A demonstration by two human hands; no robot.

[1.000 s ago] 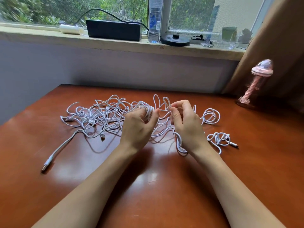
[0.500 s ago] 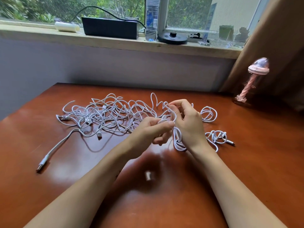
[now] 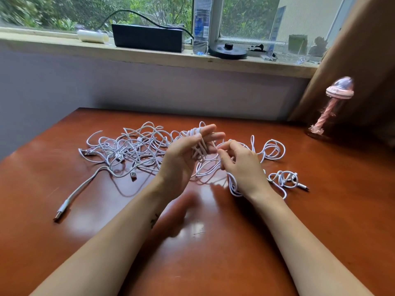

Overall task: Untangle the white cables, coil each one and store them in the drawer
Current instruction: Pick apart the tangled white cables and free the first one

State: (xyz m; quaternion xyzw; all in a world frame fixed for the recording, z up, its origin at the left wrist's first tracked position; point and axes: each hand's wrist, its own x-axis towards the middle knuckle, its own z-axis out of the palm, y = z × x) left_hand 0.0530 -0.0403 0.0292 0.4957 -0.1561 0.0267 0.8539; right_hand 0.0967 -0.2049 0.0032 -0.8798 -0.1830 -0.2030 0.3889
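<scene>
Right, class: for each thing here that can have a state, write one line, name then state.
cables: tangled in a heap on the table.
left hand: raised, fingers straight, cable loops hung over them.
right hand: fingers curled, pinching a strand.
bottle: upright on the sill.

Since 0.5 s ago the left hand (image 3: 183, 154) is raised and turned palm-up. Its fingers (image 3: 210, 129) are straightened, and strands of the cables (image 3: 136, 148) are now looped round them. One strand is now pinched by the right hand (image 3: 241, 165) just beside those fingers.
</scene>
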